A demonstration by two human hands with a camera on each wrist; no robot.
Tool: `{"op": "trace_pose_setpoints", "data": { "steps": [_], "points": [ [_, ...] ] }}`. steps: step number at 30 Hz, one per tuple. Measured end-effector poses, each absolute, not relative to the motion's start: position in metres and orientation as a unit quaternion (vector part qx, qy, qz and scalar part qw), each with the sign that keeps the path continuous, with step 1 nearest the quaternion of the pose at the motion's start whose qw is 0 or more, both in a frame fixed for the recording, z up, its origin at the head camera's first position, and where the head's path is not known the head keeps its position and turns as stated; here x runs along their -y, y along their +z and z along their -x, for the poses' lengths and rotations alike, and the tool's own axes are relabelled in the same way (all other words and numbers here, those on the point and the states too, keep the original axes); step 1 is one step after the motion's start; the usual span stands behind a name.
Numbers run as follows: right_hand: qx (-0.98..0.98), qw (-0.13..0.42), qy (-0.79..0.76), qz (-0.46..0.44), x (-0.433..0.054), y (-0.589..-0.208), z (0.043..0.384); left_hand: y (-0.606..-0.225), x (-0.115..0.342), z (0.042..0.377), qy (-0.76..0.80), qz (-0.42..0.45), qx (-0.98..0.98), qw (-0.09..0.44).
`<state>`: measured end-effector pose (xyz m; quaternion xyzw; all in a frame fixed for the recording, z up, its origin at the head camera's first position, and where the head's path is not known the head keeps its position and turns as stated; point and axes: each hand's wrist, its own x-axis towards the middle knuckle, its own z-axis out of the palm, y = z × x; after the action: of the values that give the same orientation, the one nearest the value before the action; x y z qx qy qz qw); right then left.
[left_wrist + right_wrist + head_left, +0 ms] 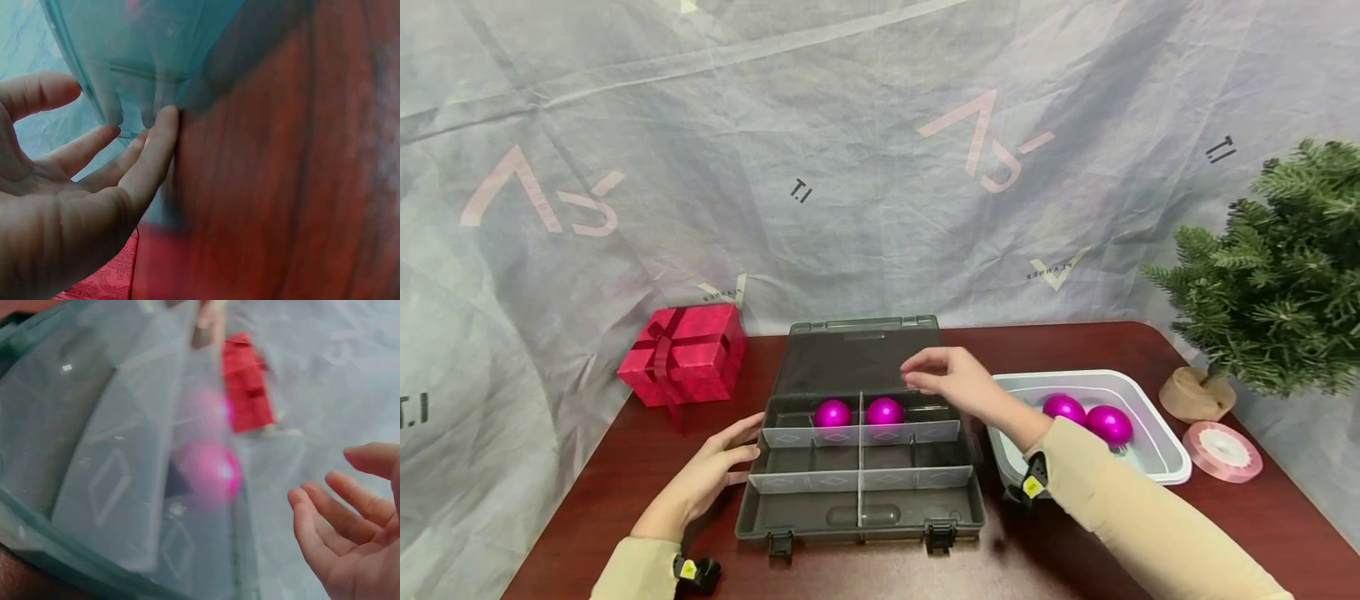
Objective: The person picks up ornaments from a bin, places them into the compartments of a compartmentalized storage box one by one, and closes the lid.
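A dark see-through divided case [797, 506] lies with its lid [850, 362] laid back. Two shiny magenta balls [832, 413] sit in its rear row, one on each side of the middle divider. My left hand [711, 467] is at the case's left side, fingertips against its wall in the left wrist view. Above the rear right of the case hovers my right hand [958, 382], holding nothing, with thumb and fingers apart in the right wrist view. A white tray [1157, 462] to the right holds two more magenta balls [1108, 426].
Behind the left hand stands a red gift box [685, 354] with a dark ribbon. A small artificial fir tree [1285, 275] on a wooden base [1197, 394] and a pink ribbon spool [1222, 452] are at the right. A grey printed cloth [865, 167] hangs behind the table.
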<state>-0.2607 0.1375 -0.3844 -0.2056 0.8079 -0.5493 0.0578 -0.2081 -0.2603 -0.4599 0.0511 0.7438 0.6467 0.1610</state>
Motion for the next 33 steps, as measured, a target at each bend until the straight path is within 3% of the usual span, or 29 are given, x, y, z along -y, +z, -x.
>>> {"op": "trace_pose_setpoints", "data": {
  "steps": [11, 24, 33],
  "points": [
    [-0.813, 0.001, -0.553, 0.182, -0.207, -0.37, 0.244, -0.462, 0.261, 0.206, 0.652, -0.046, -0.739, 0.163],
    [-0.872, -0.072, -0.467, 0.127, -0.288, -0.385, 0.225, -0.463, 0.262, 0.206, 0.65, -0.051, -0.741, 0.162],
    [-0.912, -0.06, -0.392, 0.105, -0.322, -0.404, 0.221, -0.461, 0.26, 0.209, 0.647, -0.049, -0.744, 0.161]
  ]
}}
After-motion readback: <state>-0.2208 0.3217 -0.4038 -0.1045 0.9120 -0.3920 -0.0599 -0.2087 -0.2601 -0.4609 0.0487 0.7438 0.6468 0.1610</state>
